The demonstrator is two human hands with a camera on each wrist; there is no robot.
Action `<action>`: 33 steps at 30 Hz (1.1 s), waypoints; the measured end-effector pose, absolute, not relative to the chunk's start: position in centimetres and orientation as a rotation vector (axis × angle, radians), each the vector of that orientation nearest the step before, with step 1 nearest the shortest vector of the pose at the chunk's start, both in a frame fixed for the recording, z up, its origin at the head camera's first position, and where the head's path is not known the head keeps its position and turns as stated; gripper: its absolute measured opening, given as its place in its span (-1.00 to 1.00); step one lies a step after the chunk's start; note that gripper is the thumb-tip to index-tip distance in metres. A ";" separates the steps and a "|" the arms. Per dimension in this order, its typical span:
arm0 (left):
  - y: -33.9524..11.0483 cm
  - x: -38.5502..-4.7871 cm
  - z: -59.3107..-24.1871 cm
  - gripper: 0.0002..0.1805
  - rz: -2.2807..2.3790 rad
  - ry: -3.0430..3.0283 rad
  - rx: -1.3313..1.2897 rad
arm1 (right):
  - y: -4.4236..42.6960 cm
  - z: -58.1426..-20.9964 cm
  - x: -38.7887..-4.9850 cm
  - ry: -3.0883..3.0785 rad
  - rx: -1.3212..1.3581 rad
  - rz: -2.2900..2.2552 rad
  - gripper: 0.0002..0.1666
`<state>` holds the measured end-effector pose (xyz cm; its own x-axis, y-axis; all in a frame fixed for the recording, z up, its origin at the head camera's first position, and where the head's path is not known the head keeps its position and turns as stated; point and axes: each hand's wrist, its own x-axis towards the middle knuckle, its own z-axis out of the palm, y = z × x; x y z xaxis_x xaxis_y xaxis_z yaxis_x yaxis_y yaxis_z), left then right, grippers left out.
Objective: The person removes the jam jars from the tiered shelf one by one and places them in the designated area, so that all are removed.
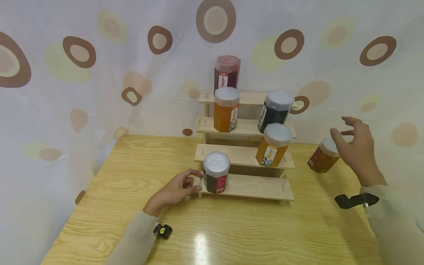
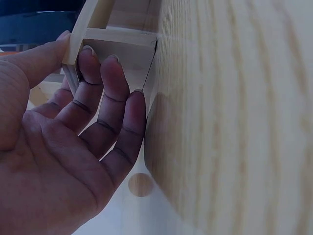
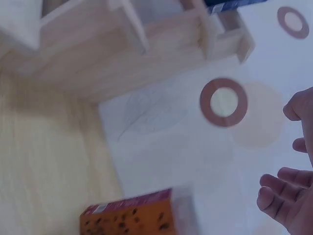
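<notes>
A stepped wooden display rack (image 1: 251,186) stands on the table, with capped jars on its tiers. At the left end of the lowest tier, my left hand (image 1: 179,187) grips the board edge, beside a dark jar (image 1: 216,173) with a red label. The left wrist view has the thumb against the board (image 2: 80,36) and curled fingers (image 2: 115,81) at its underside. My right hand (image 1: 357,149) is raised, fingers apart and holding nothing, near an orange-brown jar (image 1: 322,157) on the table. In the right wrist view, that jar (image 3: 129,218) is apart from the right hand (image 3: 293,196).
Higher on the rack stand a red jar (image 1: 226,73), two amber jars (image 1: 226,114) (image 1: 272,149) and a black jar (image 1: 275,110). Behind hangs a patterned curtain (image 1: 165,84). The wood-grain table (image 1: 232,235) reaches toward me.
</notes>
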<state>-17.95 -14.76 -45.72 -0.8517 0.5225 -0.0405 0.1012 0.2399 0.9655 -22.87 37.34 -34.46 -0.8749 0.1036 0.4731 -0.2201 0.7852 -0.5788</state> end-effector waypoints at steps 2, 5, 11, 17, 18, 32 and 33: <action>-14.8 -18.0 -45.8 -0.60 1.645 2.166 0.578 | 36.6 -33.4 -23.1 -2.489 0.100 0.885 -0.31; -14.9 -18.0 -45.8 -0.61 1.646 2.168 0.581 | 35.3 -31.8 -23.5 -2.502 0.127 0.900 -0.29; -14.9 -17.9 -45.7 -0.61 1.654 2.156 0.580 | 32.6 -29.0 -23.9 -2.475 0.197 0.921 -0.31; -14.8 -17.8 -45.5 -0.60 1.647 2.156 0.601 | 30.4 -26.3 -24.3 -2.413 0.262 0.916 -0.36; -14.8 -17.8 -45.4 -0.60 1.648 2.156 0.601 | 30.1 -25.8 -24.4 -2.406 0.272 0.917 -0.37; -14.8 -17.9 -45.5 -0.61 1.649 2.152 0.600 | 25.8 -21.8 -25.3 -2.347 0.421 0.902 -0.38; -14.7 -17.9 -45.5 -0.61 1.648 2.154 0.597 | 25.6 -21.6 -25.4 -2.349 0.432 0.899 -0.38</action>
